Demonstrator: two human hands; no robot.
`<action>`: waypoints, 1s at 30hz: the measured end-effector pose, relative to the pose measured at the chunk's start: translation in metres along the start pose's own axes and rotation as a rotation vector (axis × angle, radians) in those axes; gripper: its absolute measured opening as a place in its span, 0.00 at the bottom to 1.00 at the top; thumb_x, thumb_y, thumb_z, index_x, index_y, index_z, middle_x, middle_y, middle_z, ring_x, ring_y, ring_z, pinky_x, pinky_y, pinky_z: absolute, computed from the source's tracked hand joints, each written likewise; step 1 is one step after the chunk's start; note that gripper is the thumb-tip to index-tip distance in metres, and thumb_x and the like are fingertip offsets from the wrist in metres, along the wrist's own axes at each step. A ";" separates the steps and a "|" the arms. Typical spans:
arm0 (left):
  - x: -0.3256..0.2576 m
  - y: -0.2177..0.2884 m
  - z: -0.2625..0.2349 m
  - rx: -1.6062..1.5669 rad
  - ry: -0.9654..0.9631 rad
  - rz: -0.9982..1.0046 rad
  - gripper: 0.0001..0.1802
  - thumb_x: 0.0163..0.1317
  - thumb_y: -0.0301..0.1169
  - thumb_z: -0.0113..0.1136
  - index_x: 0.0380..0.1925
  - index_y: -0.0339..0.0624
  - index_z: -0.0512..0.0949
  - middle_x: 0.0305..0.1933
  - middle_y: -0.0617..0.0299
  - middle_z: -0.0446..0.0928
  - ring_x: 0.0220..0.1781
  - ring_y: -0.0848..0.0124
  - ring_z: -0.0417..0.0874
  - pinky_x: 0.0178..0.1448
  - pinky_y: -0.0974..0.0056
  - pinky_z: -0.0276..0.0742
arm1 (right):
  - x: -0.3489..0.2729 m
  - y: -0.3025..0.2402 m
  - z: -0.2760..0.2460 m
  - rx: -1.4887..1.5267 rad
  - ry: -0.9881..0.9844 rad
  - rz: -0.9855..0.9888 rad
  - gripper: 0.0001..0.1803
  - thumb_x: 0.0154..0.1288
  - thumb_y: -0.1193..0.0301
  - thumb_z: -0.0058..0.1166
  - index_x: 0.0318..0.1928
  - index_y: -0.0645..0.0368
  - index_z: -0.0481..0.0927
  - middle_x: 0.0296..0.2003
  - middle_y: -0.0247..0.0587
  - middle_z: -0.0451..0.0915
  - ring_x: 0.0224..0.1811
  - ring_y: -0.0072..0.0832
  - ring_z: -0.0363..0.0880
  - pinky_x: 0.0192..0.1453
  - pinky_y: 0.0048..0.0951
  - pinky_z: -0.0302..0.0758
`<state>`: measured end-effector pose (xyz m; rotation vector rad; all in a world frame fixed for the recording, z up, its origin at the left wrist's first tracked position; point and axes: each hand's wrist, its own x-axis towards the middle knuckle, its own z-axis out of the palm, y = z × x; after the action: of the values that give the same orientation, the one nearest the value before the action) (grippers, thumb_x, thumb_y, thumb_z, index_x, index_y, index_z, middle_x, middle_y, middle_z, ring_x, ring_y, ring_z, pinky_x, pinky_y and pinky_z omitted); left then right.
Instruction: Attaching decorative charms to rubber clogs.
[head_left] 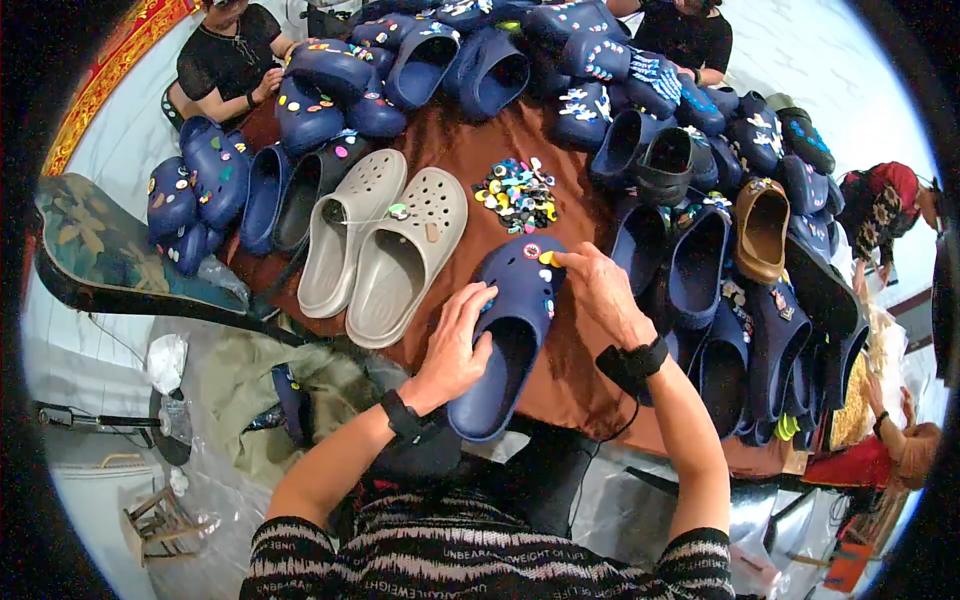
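A navy clog [484, 405] is in front of me at the table's near edge, toe pointing away. My left hand [452, 355] grips its left side, fingers over the upper and thumb near the opening. At the right of the toe, the fingertips of my right hand [606, 298] are closed on a yellow shoe charm [548, 258], which lies against the upper. A round red-and-white charm [531, 250] sits beside it, and smaller charms show along the clog's right side. Beyond the toe lies a heap of loose colourful charms [515, 195].
A pair of grey clogs [405, 285] stands left of my work. Piles of navy clogs [325, 70] line the far side and the right, with one brown clog [762, 235] among them. Other people sit around the brown-covered table [440, 140]. A camouflage-patterned chair [130, 245] is at left.
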<state>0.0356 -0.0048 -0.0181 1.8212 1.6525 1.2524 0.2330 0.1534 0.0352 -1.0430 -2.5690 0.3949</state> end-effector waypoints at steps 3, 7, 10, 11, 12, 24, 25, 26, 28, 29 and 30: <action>0.000 -0.001 0.000 0.011 0.000 -0.002 0.35 0.54 0.18 0.57 0.65 0.40 0.64 0.68 0.46 0.63 0.71 0.47 0.62 0.74 0.49 0.59 | -0.003 -0.003 0.002 -0.024 -0.011 -0.006 0.16 0.66 0.78 0.46 0.50 0.55 0.83 0.37 0.49 0.76 0.42 0.49 0.79 0.45 0.44 0.77; -0.001 0.000 0.001 0.017 -0.003 -0.001 0.35 0.54 0.19 0.57 0.65 0.39 0.64 0.68 0.45 0.63 0.71 0.46 0.62 0.74 0.49 0.59 | -0.003 -0.007 0.005 -0.027 -0.023 -0.068 0.16 0.61 0.81 0.47 0.48 0.60 0.82 0.42 0.49 0.77 0.47 0.46 0.77 0.51 0.42 0.76; 0.002 0.003 0.001 0.029 -0.005 0.013 0.36 0.53 0.18 0.58 0.65 0.39 0.63 0.68 0.45 0.63 0.71 0.46 0.62 0.74 0.49 0.59 | -0.010 0.006 0.017 0.004 -0.010 -0.057 0.17 0.63 0.82 0.46 0.50 0.61 0.81 0.42 0.49 0.77 0.47 0.48 0.76 0.50 0.43 0.75; 0.001 0.002 0.002 0.020 -0.003 0.012 0.36 0.53 0.18 0.58 0.65 0.39 0.63 0.68 0.45 0.63 0.71 0.46 0.62 0.74 0.49 0.59 | -0.009 0.007 0.018 0.020 -0.010 -0.059 0.17 0.65 0.82 0.45 0.51 0.61 0.81 0.41 0.49 0.76 0.47 0.49 0.76 0.49 0.44 0.75; 0.001 0.001 0.002 0.011 0.001 0.010 0.36 0.53 0.18 0.58 0.65 0.39 0.63 0.68 0.45 0.63 0.71 0.46 0.62 0.74 0.49 0.59 | -0.008 0.007 0.018 0.019 -0.010 -0.061 0.17 0.65 0.82 0.45 0.51 0.61 0.81 0.41 0.49 0.76 0.47 0.49 0.76 0.49 0.44 0.75; -0.001 -0.001 0.001 0.000 0.007 0.010 0.35 0.53 0.18 0.56 0.65 0.40 0.64 0.67 0.45 0.63 0.71 0.47 0.63 0.74 0.49 0.60 | 0.025 0.011 0.000 0.311 -0.063 0.040 0.13 0.65 0.69 0.57 0.49 0.56 0.82 0.39 0.52 0.81 0.43 0.48 0.81 0.47 0.43 0.76; -0.001 -0.002 0.000 -0.001 0.008 0.009 0.35 0.53 0.18 0.56 0.65 0.40 0.64 0.67 0.46 0.63 0.71 0.47 0.63 0.74 0.50 0.60 | 0.026 0.012 0.001 0.313 -0.064 0.037 0.13 0.65 0.69 0.57 0.49 0.56 0.82 0.39 0.52 0.81 0.43 0.48 0.81 0.47 0.43 0.76; -0.001 -0.001 0.000 -0.002 0.006 0.010 0.35 0.53 0.18 0.56 0.65 0.40 0.64 0.67 0.46 0.63 0.71 0.47 0.63 0.74 0.50 0.60 | 0.026 0.015 -0.001 0.251 -0.087 -0.050 0.13 0.66 0.69 0.57 0.49 0.56 0.83 0.38 0.52 0.80 0.43 0.48 0.81 0.47 0.44 0.76; -0.001 0.000 0.000 0.001 0.008 0.006 0.35 0.54 0.18 0.56 0.65 0.40 0.64 0.68 0.46 0.63 0.71 0.47 0.63 0.74 0.50 0.60 | 0.026 0.019 -0.002 0.188 -0.108 -0.132 0.13 0.66 0.69 0.56 0.49 0.55 0.83 0.37 0.52 0.80 0.43 0.48 0.81 0.47 0.44 0.76; -0.001 0.000 -0.001 0.002 0.007 0.006 0.35 0.54 0.18 0.56 0.65 0.40 0.64 0.68 0.46 0.63 0.71 0.47 0.63 0.74 0.50 0.60 | 0.028 0.021 0.000 0.160 -0.107 -0.165 0.12 0.66 0.69 0.55 0.48 0.55 0.83 0.36 0.52 0.79 0.43 0.49 0.81 0.46 0.45 0.76; -0.001 0.000 -0.001 0.014 0.001 0.007 0.35 0.54 0.18 0.56 0.65 0.40 0.64 0.68 0.46 0.63 0.71 0.47 0.63 0.74 0.50 0.60 | 0.030 0.022 0.003 0.131 -0.105 -0.197 0.12 0.66 0.69 0.54 0.47 0.55 0.83 0.35 0.52 0.78 0.42 0.50 0.80 0.46 0.46 0.76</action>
<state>0.0346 -0.0057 -0.0181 1.8360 1.6609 1.2485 0.2254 0.1891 0.0306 -0.7340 -2.6654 0.5705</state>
